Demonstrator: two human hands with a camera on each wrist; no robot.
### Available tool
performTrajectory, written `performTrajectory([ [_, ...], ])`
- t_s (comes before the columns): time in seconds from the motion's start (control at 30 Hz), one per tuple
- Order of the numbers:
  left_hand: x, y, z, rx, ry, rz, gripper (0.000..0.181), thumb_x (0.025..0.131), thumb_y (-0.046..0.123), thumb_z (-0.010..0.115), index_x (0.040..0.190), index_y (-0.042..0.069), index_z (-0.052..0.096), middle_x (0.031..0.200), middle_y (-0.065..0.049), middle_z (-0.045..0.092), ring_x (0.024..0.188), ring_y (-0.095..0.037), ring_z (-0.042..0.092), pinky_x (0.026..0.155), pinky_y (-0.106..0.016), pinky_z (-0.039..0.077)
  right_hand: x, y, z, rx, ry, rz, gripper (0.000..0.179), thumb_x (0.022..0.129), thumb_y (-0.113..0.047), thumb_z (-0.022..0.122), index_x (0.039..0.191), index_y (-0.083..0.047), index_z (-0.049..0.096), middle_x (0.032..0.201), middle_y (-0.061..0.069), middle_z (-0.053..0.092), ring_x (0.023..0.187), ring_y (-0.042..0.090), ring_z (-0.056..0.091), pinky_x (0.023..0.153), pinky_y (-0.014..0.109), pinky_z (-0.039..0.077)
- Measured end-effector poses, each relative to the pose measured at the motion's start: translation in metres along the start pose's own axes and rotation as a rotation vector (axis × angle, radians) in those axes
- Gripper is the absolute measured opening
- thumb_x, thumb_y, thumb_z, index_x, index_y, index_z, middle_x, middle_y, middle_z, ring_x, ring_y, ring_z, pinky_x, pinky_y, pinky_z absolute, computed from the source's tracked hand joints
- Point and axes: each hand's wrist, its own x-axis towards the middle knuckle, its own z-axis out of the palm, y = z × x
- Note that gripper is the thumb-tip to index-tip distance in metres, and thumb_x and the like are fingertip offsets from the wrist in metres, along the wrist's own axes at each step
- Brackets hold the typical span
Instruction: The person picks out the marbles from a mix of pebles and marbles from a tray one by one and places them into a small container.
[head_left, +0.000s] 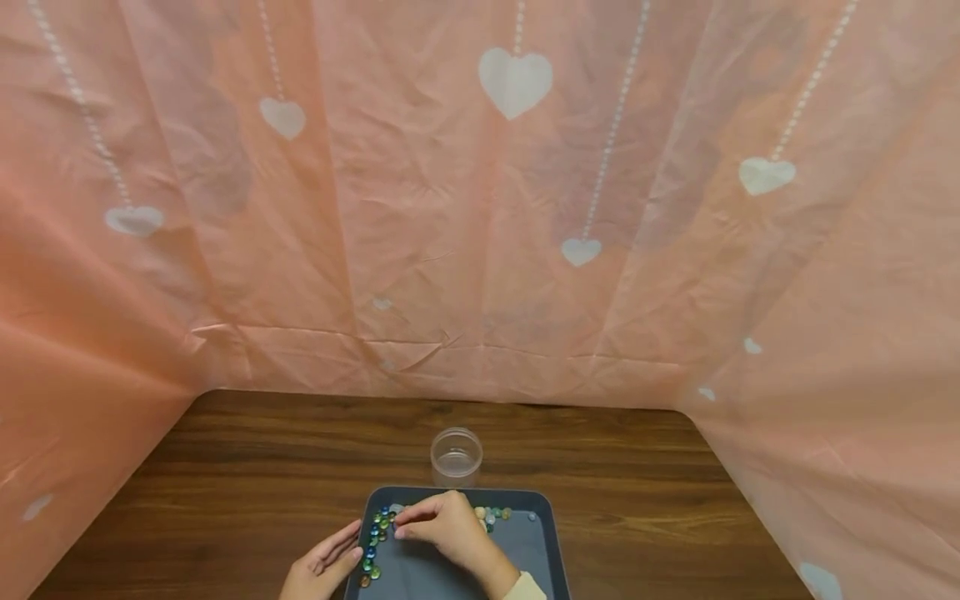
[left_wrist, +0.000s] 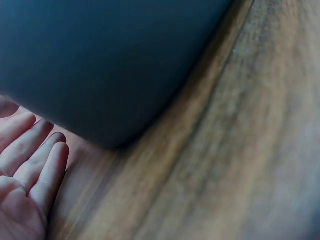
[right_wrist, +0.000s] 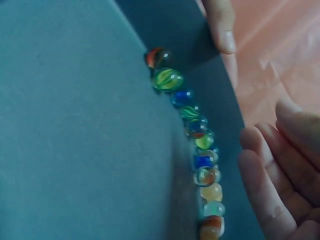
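Observation:
Along the left side of a dark grey tray (head_left: 444, 575), my left hand (head_left: 324, 562) rests its thumb at the rim, its other fingers outside the wall. In the left wrist view those fingers (left_wrist: 47, 172) look fairly straight beside the tray's outer corner. My right hand (head_left: 453, 533) reaches over the far left part of the tray, thumb and forefinger tips close together by the glass marbles (head_left: 372, 552). In the right wrist view, its fingertips (right_wrist: 248, 156) are near the wall and show no clear marble between them. The marbles line the wall: green, blue, orange and clear.
A clear round plastic tub (head_left: 457, 457) stands just behind the tray's far edge. More marbles (head_left: 491, 517) lie along the far wall, one apart near the far right corner. Brown wooden table (head_left: 637, 500) surrounds the tray; a peach curtain (head_left: 420, 208) with hearts encloses it.

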Motion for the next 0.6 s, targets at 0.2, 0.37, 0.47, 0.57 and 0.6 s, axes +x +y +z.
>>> performTrajectory([
  [0.2,0.0,-0.001,-0.003,0.006,-0.003,0.01,0.052,0.081,0.022,0.071,0.124,-0.003,0.056,0.125,-0.019,0.057,0.094,0.008,0.057,0.079,-0.011,0.049,0.001,0.001,0.009,-0.032,-0.135,-0.017,0.017,0.075,-0.02,0.077,0.088,-0.009,0.076,0.083,-0.006,0.073,0.078,-0.004,0.063,0.069,0.013,0.051],
  [0.37,-0.001,0.001,-0.003,0.029,-0.01,-0.003,0.054,0.08,0.025,0.071,0.124,-0.002,0.056,0.126,-0.019,0.056,0.099,0.002,0.058,0.08,-0.012,0.049,0.002,0.002,0.016,-0.082,-0.167,-0.033,0.016,0.072,-0.02,0.079,0.085,-0.01,0.076,0.081,-0.006,0.073,0.075,-0.006,0.061,0.067,0.012,0.049],
  [0.47,0.0,0.001,-0.003,0.043,-0.008,-0.013,0.054,0.081,0.027,0.071,0.125,-0.001,0.056,0.127,-0.018,0.056,0.102,-0.002,0.059,0.08,-0.012,0.05,0.004,0.004,0.018,-0.115,-0.182,-0.032,0.015,0.072,-0.02,0.079,0.084,-0.012,0.077,0.079,-0.007,0.073,0.073,-0.008,0.06,0.065,0.011,0.049],
  [0.57,0.0,0.001,-0.001,0.034,0.002,-0.029,0.052,0.081,0.025,0.071,0.124,0.001,0.057,0.126,-0.015,0.057,0.101,-0.001,0.058,0.08,-0.012,0.049,0.006,0.008,0.02,-0.14,-0.201,-0.034,0.014,0.072,-0.021,0.079,0.084,-0.013,0.077,0.079,-0.009,0.073,0.072,-0.009,0.06,0.065,0.011,0.048],
  [0.6,0.001,0.001,-0.001,0.027,0.006,-0.034,0.051,0.081,0.024,0.071,0.124,0.002,0.058,0.126,-0.014,0.058,0.1,0.0,0.058,0.08,-0.011,0.048,0.007,0.009,0.021,-0.151,-0.203,-0.037,0.014,0.072,-0.021,0.079,0.084,-0.014,0.077,0.079,-0.009,0.073,0.072,-0.01,0.059,0.064,0.011,0.048],
])
